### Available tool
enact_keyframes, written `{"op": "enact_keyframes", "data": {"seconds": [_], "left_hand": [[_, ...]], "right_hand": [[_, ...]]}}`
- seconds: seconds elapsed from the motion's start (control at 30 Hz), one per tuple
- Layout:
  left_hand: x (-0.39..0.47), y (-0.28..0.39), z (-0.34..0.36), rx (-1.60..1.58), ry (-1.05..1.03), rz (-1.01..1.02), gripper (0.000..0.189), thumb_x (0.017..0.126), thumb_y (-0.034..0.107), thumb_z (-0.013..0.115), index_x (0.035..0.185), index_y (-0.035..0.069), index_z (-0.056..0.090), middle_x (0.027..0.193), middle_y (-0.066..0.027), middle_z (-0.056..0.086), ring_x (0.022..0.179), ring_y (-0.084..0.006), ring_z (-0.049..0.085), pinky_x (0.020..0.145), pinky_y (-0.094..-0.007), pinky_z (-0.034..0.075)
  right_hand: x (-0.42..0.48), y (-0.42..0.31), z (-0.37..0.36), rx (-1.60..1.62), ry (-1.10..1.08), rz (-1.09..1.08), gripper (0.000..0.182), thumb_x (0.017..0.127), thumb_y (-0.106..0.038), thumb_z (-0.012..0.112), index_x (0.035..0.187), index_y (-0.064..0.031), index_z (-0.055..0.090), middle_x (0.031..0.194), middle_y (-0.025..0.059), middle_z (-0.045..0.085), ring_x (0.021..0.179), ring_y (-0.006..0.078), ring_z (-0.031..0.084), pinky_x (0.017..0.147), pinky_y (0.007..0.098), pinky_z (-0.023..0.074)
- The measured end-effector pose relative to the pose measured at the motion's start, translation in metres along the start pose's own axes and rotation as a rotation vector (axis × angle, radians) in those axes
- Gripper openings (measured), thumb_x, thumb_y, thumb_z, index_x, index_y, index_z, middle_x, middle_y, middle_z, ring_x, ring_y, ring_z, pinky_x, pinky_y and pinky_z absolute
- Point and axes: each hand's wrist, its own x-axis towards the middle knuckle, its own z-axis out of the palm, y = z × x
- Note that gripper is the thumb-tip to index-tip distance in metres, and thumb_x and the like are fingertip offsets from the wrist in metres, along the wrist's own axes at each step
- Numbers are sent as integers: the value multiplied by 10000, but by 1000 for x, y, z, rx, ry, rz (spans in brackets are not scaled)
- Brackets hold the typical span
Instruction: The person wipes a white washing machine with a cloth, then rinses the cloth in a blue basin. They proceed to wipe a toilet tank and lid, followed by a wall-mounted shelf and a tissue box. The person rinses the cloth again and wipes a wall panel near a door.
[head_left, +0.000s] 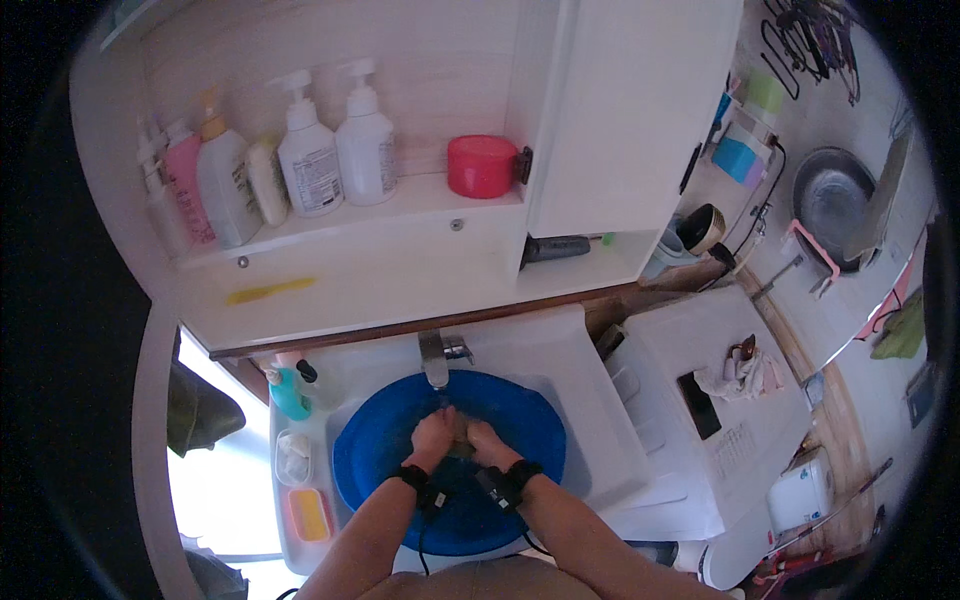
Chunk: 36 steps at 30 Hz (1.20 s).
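A blue plastic basin (375, 480) rests in the white sink, below a chrome faucet (435, 360). Both my hands are inside it, close together under the spout. My left hand (433, 436) and my right hand (487, 442) grip a small brownish, cloth-like item (461, 439) between them; its exact kind cannot be told. A thin stream seems to run from the spout onto it. Black straps with small devices and cables are around both wrists.
Left of the basin stand a teal pump bottle (289, 394), a clear soap dish (294, 457) and a yellow soap bar (309, 515). Pump bottles (309, 165) and a red jar (481, 166) line the shelf above. At right, a phone (699, 405) lies on a white washing machine (675, 330).
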Motion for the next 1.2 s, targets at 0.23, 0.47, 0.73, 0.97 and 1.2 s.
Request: {"op": "enact_keyframes", "data": {"seconds": [0.23, 0.47, 0.73, 0.97, 1.2], "left_hand": [[44, -119, 51, 453, -51, 2, 593, 882, 451, 482, 1341, 86, 388, 1395, -275, 312, 1286, -422, 311, 1041, -483, 293], [-5, -57, 46, 292, -421, 260, 552, 880, 413, 515, 1313, 82, 429, 1372, -199, 397, 1258, -357, 376, 1024, -443, 319], [2, -11, 22, -667, -520, -3, 344, 870, 259, 551, 1132, 38, 575, 1084, -120, 616, 927, -210, 584, 818, -320, 459], [-12, 39, 26, -428, -129, 247, 389, 911, 336, 485, 1109, 12, 568, 1016, -199, 628, 937, -354, 602, 801, -421, 482], [-21, 32, 15, -228, 24, 41, 385, 936, 364, 388, 1049, 34, 550, 989, -239, 619, 926, -427, 574, 802, -519, 457]], "right_hand": [[46, 80, -9, -127, 189, 500, 312, 871, -291, 551, 1032, -25, 576, 932, 99, 575, 801, 252, 562, 621, 367, 450], [-8, 30, -14, -167, 136, 479, 284, 817, -220, 516, 954, 13, 603, 969, 165, 600, 890, 275, 552, 731, 395, 437], [-37, -29, -7, 533, 198, 474, 571, 877, -501, 504, 1286, -103, 494, 1289, 102, 513, 1090, 236, 500, 965, 357, 368], [5, 66, -34, 138, -16, 62, 316, 919, -356, 511, 1114, -114, 567, 1088, 34, 575, 947, 191, 561, 769, 317, 461], [-2, 6, -7, 817, 88, 332, 261, 914, -252, 516, 1095, -70, 564, 1043, 76, 588, 950, 225, 573, 793, 351, 475]]}}
